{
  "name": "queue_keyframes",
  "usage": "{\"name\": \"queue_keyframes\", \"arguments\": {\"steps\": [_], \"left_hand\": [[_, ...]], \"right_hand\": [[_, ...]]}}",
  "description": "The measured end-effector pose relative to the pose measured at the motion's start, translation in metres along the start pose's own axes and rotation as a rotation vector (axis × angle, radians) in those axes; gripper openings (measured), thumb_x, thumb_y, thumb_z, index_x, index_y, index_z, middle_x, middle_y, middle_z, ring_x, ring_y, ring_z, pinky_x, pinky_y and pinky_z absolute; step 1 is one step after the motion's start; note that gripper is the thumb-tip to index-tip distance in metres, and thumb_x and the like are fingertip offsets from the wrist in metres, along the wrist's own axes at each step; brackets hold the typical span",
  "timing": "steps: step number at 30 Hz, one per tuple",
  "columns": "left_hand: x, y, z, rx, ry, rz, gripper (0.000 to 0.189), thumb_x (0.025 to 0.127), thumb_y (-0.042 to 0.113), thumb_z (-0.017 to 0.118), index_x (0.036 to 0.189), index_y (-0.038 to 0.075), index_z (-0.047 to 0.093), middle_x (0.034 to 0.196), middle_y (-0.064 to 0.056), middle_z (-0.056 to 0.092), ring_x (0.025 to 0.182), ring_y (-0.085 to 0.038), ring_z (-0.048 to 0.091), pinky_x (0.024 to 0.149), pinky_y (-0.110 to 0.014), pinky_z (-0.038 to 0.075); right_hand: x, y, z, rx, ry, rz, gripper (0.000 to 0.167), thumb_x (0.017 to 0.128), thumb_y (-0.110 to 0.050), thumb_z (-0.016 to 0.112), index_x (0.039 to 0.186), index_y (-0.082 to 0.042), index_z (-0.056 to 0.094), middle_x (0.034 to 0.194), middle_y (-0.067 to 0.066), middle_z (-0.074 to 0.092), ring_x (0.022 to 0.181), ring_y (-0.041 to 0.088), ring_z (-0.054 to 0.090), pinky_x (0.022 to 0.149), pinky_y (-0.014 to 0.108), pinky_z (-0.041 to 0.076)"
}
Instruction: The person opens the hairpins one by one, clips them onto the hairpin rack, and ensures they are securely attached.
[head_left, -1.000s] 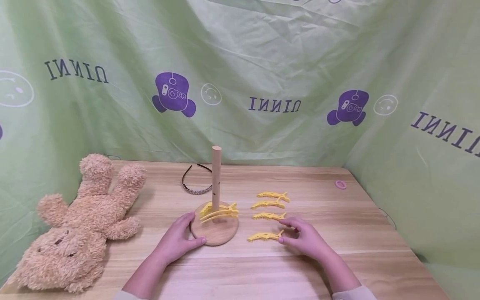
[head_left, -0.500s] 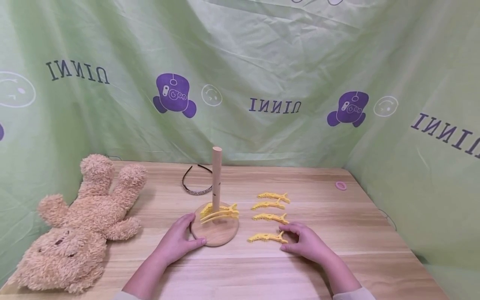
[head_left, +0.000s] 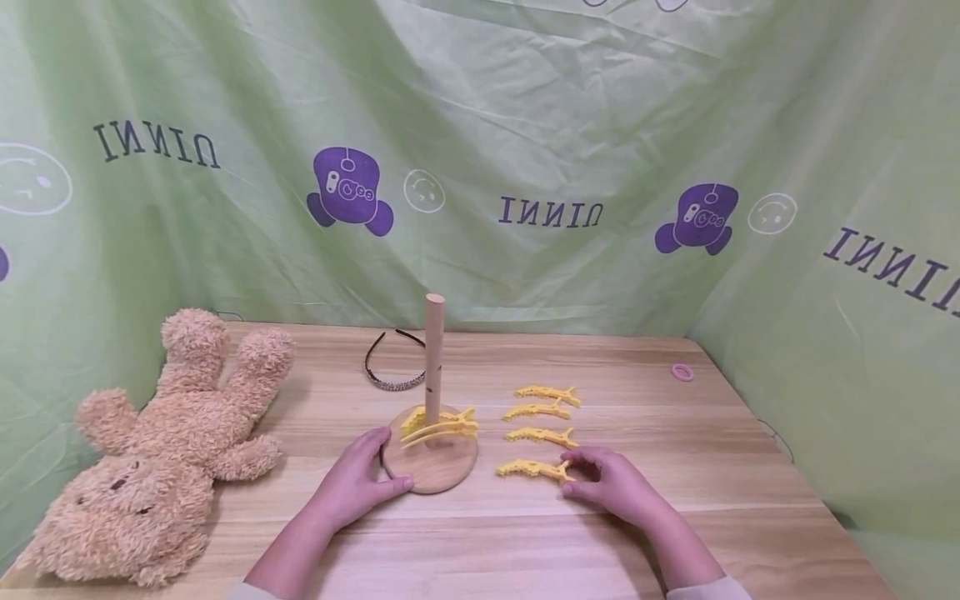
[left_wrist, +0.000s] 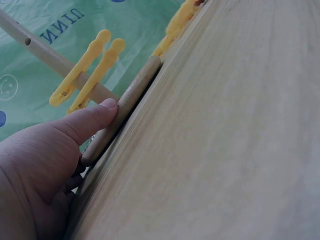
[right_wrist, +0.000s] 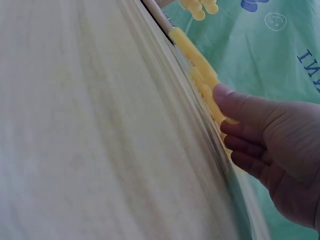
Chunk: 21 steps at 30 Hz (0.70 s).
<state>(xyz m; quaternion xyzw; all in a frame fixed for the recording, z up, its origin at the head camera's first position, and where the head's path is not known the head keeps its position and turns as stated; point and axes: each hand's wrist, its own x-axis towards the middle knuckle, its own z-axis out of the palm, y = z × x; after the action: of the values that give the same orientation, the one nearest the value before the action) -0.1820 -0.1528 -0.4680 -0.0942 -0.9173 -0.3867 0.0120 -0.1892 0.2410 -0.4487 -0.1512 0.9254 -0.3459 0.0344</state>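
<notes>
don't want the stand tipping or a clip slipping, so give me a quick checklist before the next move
1. Base held: ok, the left hand is at its left and near rim.
2. Post upright: ok.
3. Bare length on the post above the two clips: ok.
4. Right hand at the handle end of the nearest clip: ok.
5. Grip on that clip firm: cannot tell.
6. Nearest clip at the post: not ok, it is apart, to the right of the base.
</notes>
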Motion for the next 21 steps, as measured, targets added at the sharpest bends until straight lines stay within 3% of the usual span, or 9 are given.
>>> {"name": "queue_keyframes", "arguments": {"steps": [8,21], "left_hand": [[0.000,-0.001,0.000,0.004,-0.002,-0.007,0.092,0.076,0.044,0.081,0.142,-0.009,0.043,0.148,-0.028,0.042,0.139,-0.047,0.037,0.117,-0.059,0.029],[0.001,-0.001,0.001,0.009,0.002,0.002,0.092,0.076,0.044,0.082,0.141,-0.009,0.044,0.148,-0.028,0.043,0.138,-0.047,0.038,0.116,-0.059,0.030]], "right_hand": [[0.007,-0.019,-0.005,0.060,0.116,0.011,0.041,0.084,-0.024,0.077,0.118,-0.004,0.067,0.111,0.011,0.071,0.108,0.031,0.066,0.099,0.056,0.049],[0.041,-0.057,-0.007,0.004,0.249,-0.201,0.031,0.083,-0.018,0.078,0.111,-0.005,0.072,0.106,0.009,0.074,0.103,0.028,0.066,0.092,0.053,0.053]]}}
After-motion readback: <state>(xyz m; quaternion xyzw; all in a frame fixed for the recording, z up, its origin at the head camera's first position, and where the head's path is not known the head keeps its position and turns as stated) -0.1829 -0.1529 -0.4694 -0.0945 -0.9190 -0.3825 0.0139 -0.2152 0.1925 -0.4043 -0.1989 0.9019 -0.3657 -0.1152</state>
